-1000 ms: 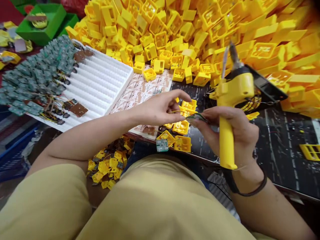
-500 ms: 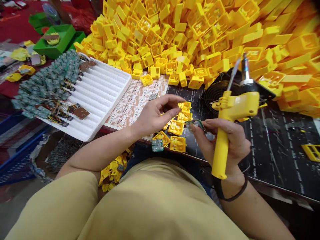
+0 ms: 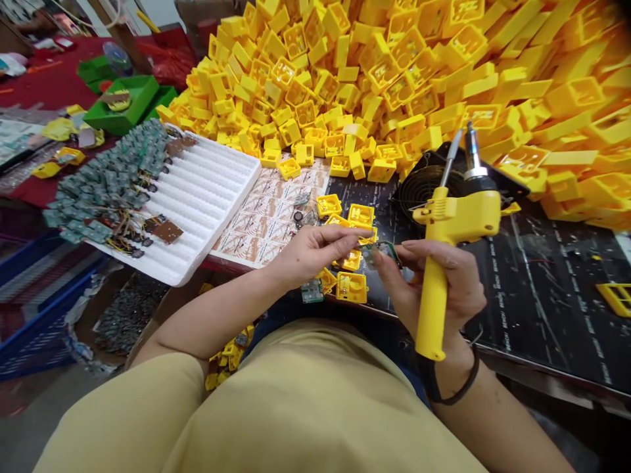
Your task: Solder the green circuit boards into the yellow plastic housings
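Observation:
My right hand (image 3: 438, 289) grips a yellow soldering gun (image 3: 451, 226) by its handle, tip pointing up and away. The fingertips of that hand also pinch a small green circuit board (image 3: 382, 251). My left hand (image 3: 310, 253) reaches in from the left with its fingers pinched together at thin wires on that board. Several yellow plastic housings (image 3: 351, 286) lie on the black bench (image 3: 542, 295) just under both hands. A loose green board (image 3: 312, 291) rests at the bench's near edge.
A huge heap of yellow housings (image 3: 394, 72) fills the back. A white ribbed tray (image 3: 197, 190) at left carries many green boards with wires (image 3: 106, 180). A sheet of copper panels (image 3: 266, 213) lies beside it. Green bins (image 3: 123, 102) stand far left; a black fan (image 3: 424, 187) sits behind the gun.
My left hand has closed from spread fingers to a pinch and moved toward the board in my right hand. The view has tilted upward, showing more of the heap.

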A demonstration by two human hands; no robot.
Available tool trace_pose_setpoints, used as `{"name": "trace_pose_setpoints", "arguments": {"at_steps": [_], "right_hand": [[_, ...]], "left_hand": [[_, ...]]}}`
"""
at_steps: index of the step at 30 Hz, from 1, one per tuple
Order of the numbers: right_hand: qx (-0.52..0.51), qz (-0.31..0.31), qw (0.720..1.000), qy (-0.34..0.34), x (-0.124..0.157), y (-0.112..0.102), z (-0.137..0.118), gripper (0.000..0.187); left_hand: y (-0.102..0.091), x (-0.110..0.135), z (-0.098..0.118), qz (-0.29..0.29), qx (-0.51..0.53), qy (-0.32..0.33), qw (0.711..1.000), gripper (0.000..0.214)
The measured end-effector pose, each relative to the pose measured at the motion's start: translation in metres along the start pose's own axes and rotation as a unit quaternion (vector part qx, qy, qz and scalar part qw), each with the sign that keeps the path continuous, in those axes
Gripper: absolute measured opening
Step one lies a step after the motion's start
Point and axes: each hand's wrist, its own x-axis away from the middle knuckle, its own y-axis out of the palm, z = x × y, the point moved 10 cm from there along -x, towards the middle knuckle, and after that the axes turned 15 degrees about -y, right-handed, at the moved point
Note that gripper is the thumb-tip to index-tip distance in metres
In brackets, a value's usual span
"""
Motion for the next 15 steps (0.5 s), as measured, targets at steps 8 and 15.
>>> {"name": "trace_pose_setpoints", "arguments": {"at_steps": [8,15], "right_hand": [[-0.034,-0.044,0.998,-0.029,0.013,0.013,-0.011,0.035],[-0.059,-0.194,0.979,0.013,0.033,0.026,0.028,0.037]], "left_hand": [[0.005,-0.004,-0.009,-0.013,0.103,-0.045,0.994,0.039],[-0.023,0.007,0.018,0.039,-0.378,-0.012,0.925,0.018]]}}
